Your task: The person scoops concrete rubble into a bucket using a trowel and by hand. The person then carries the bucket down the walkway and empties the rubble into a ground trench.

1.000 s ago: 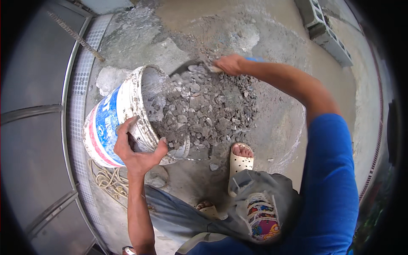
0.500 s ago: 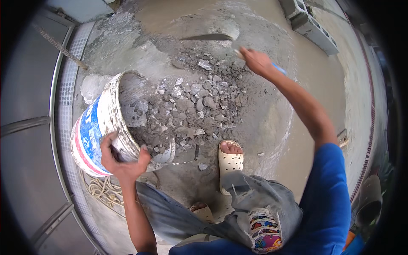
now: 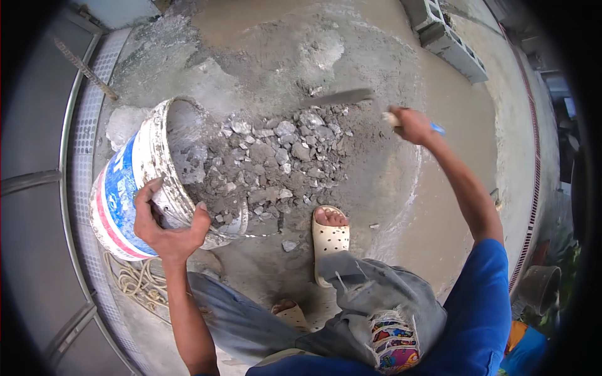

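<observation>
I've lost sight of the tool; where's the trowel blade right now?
In the head view the trowel blade is upper centre, over the far edge of the rubble pile, just left of the right hand holding its handle.

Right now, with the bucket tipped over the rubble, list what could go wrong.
1. The left hand grips only the rim of the tilted bucket; it may slip or roll.
2. The open-toed sandal stands beside the rubble pile, so chunks could hit bare toes.
3. The right hand holds a trowel near that pile; fingers could scrape rough pieces.
</observation>
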### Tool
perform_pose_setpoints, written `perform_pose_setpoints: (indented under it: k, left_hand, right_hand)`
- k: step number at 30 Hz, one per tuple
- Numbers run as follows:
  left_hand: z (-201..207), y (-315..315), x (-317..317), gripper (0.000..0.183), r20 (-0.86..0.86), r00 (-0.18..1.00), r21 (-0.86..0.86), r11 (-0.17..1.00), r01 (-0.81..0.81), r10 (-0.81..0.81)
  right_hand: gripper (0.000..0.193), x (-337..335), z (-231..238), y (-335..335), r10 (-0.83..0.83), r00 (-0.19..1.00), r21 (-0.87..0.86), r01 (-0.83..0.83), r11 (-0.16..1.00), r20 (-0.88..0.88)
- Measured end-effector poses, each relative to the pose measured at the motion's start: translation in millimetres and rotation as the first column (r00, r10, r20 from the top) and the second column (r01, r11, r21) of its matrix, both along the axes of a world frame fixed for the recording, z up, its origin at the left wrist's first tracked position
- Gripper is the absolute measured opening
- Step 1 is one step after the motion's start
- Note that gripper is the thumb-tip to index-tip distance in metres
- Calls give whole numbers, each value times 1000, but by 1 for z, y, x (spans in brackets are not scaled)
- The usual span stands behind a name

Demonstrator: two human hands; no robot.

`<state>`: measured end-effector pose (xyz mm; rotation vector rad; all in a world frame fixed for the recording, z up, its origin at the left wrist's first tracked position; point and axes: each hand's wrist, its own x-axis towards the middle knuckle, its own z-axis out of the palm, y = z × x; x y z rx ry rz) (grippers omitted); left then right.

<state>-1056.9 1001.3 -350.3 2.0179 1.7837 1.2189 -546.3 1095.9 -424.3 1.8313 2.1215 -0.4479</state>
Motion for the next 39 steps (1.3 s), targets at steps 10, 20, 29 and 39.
perform_pose_setpoints:
  k: [10,20,29,39]
  left_hand:
    - [-2,8,4,62,-23,1000,95,995,14,-12]
    - [0,9,3,60,-1,1000,82,996,-21,21]
    - [6,12,5,58,-22,998,180,982,-48,53]
    - [4,6,4,67,-56,996,154,986,-59,69]
  right_hand:
    - [38,41,-34,-4,-332,929,-154,309,939,-161]
    - [21,-127,-54,-65,-337,806,-366,162,916,-486]
    - [34,-199,32,-103,-392,834,-258,310,915,-387]
    - [42,-277,71,-127,-196,907,-158,146,977,-372]
